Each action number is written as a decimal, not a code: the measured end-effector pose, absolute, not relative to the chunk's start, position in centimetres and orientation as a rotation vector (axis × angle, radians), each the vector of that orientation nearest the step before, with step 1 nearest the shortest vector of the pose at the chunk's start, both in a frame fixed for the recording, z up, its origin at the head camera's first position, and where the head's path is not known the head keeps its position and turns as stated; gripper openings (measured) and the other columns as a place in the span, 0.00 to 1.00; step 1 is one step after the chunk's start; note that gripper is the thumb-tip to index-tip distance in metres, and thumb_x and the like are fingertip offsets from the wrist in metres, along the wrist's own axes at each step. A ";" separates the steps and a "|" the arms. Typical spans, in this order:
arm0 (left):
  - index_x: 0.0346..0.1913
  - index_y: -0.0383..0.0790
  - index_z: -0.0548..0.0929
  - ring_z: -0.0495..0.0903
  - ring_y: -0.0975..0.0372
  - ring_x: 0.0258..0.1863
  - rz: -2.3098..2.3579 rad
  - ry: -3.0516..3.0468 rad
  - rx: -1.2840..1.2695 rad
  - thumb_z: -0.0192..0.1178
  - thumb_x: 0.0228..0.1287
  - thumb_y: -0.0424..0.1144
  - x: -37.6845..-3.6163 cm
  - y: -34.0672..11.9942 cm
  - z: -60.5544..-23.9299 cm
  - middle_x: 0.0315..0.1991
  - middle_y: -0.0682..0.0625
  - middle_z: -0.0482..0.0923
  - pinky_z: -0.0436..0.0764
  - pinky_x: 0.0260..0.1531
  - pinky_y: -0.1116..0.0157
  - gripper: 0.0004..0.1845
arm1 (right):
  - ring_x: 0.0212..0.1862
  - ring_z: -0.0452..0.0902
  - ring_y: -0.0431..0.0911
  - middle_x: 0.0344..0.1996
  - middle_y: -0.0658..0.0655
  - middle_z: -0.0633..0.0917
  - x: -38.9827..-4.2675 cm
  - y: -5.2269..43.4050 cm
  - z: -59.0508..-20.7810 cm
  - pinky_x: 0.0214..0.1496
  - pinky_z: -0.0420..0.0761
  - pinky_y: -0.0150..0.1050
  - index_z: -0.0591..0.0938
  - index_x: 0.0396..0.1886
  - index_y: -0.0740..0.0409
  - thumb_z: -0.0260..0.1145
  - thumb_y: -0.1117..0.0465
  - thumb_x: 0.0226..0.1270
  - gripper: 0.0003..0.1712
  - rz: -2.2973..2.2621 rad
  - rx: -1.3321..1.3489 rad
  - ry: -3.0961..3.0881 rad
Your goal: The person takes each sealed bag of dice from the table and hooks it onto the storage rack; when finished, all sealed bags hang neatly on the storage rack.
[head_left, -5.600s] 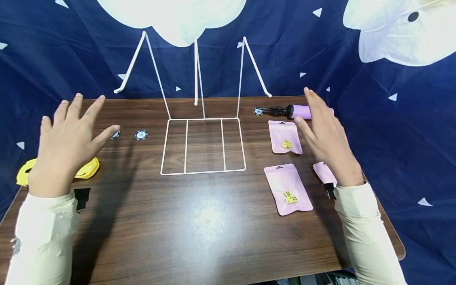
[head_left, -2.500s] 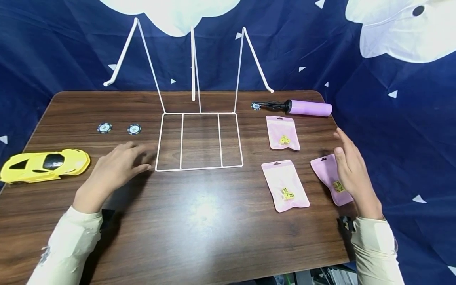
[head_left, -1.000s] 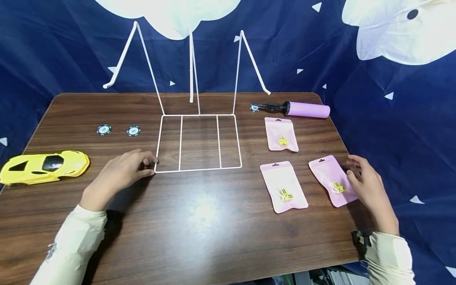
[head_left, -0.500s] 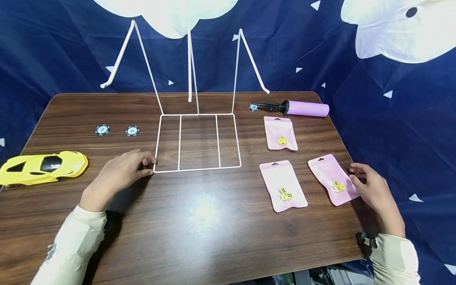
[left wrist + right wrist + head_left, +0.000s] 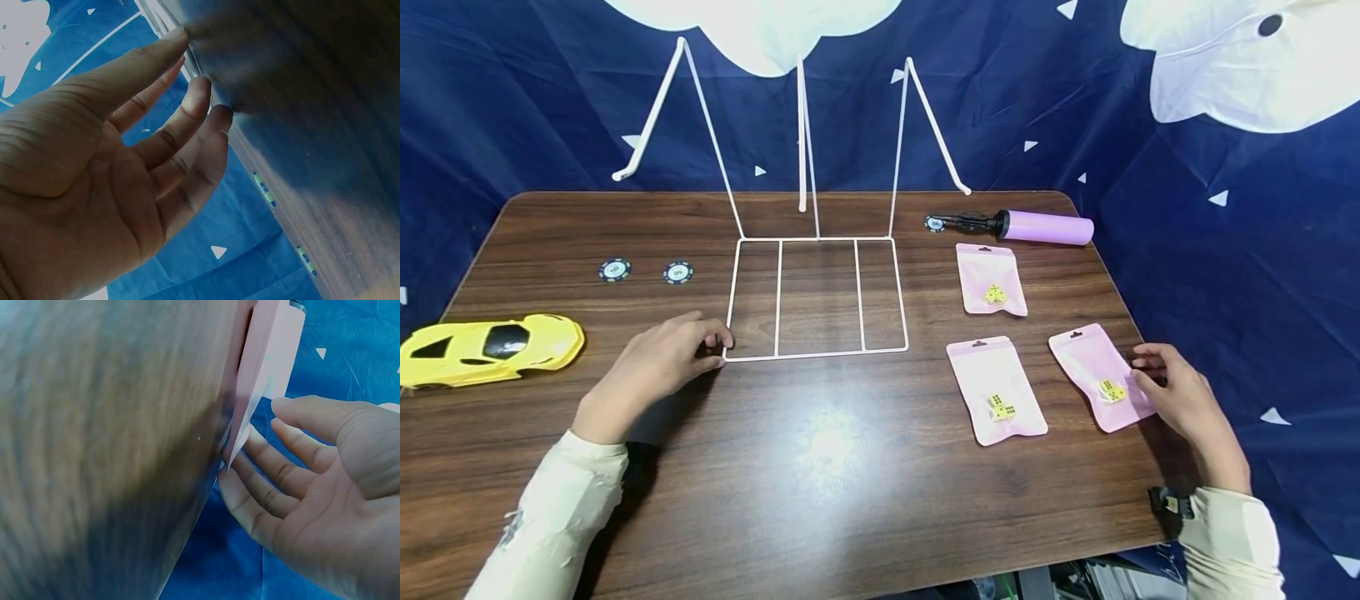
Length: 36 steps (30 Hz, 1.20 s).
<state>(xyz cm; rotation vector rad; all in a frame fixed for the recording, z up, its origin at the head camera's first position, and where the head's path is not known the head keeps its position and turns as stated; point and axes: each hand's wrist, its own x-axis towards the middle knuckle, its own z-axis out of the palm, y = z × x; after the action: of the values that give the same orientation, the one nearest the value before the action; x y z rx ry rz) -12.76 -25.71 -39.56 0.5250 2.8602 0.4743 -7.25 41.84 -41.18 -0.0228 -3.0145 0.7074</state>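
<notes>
head view, left hand (image 5: 658, 357) pinching white rack (image 5: 816, 355), right hand (image 5: 1186, 402) relaxed at pink bag (image 5: 1096, 371)

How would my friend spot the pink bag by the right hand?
On the brown table, look right of the white wire rack. Find the pink bag nearest the table's right edge; unlike the other two pink bags, it has the right hand at its side.

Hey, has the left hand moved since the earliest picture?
Yes, to the right. In the head view, the left hand was well left of the white wire rack; now it is at the rack's near left corner.
</notes>
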 end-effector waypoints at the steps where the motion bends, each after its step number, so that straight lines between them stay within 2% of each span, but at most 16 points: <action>1: 0.48 0.44 0.87 0.82 0.53 0.38 0.476 2.868 0.534 0.76 0.67 0.33 -12.7 -25.7 -39.6 0.39 0.49 0.79 0.81 0.35 0.43 0.11 | 0.48 0.82 0.67 0.50 0.77 0.85 -7.3 41.9 -41.2 0.43 0.68 0.33 0.75 0.62 0.73 0.67 0.73 0.75 0.20 0.707 -0.016 -3.016; 6: 0.46 0.44 0.87 0.82 0.53 0.38 0.475 2.890 0.558 0.77 0.65 0.33 -12.6 -25.5 -39.6 0.39 0.48 0.79 0.82 0.36 0.42 0.10 | 0.44 0.81 0.54 0.47 0.74 0.85 -7.5 41.9 -41.2 0.41 0.68 0.28 0.78 0.59 0.73 0.67 0.72 0.74 0.17 0.707 -0.012 -3.042; 9: 0.46 0.44 0.88 0.83 0.52 0.39 0.469 2.887 0.556 0.76 0.66 0.32 -12.7 -25.5 -39.6 0.39 0.48 0.79 0.82 0.36 0.42 0.10 | 0.43 0.80 0.51 0.45 0.72 0.84 -7.6 42.0 -41.1 0.39 0.68 0.26 0.78 0.58 0.73 0.67 0.72 0.75 0.16 0.707 -0.025 -3.061; 20: 0.47 0.43 0.87 0.82 0.51 0.39 0.483 2.874 0.532 0.75 0.67 0.33 -12.5 -25.4 -39.6 0.40 0.46 0.79 0.81 0.36 0.43 0.09 | 0.43 0.79 0.53 0.42 0.70 0.84 -8.1 42.3 -41.3 0.39 0.69 0.31 0.80 0.55 0.72 0.64 0.69 0.77 0.12 0.694 -0.047 -3.105; 27: 0.46 0.43 0.87 0.82 0.51 0.39 0.497 2.886 0.546 0.75 0.67 0.33 -12.5 -25.6 -39.6 0.39 0.47 0.78 0.81 0.36 0.42 0.09 | 0.39 0.76 0.46 0.39 0.65 0.84 -8.3 42.1 -41.2 0.37 0.69 0.29 0.81 0.52 0.70 0.65 0.69 0.78 0.10 0.732 -0.042 -3.127; 36: 0.46 0.42 0.87 0.81 0.51 0.38 0.500 2.875 0.534 0.75 0.67 0.33 -12.5 -25.5 -39.7 0.39 0.46 0.79 0.81 0.37 0.43 0.09 | 0.35 0.73 0.48 0.32 0.61 0.83 -8.3 41.8 -41.1 0.33 0.69 0.35 0.84 0.52 0.71 0.65 0.70 0.76 0.10 0.767 -0.097 -3.128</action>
<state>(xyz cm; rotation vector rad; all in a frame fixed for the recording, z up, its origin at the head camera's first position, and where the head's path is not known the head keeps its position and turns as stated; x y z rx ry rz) -12.51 -25.54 -39.73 0.5336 2.8745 0.5000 -8.27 41.78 -41.07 -0.0971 -3.1280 0.7675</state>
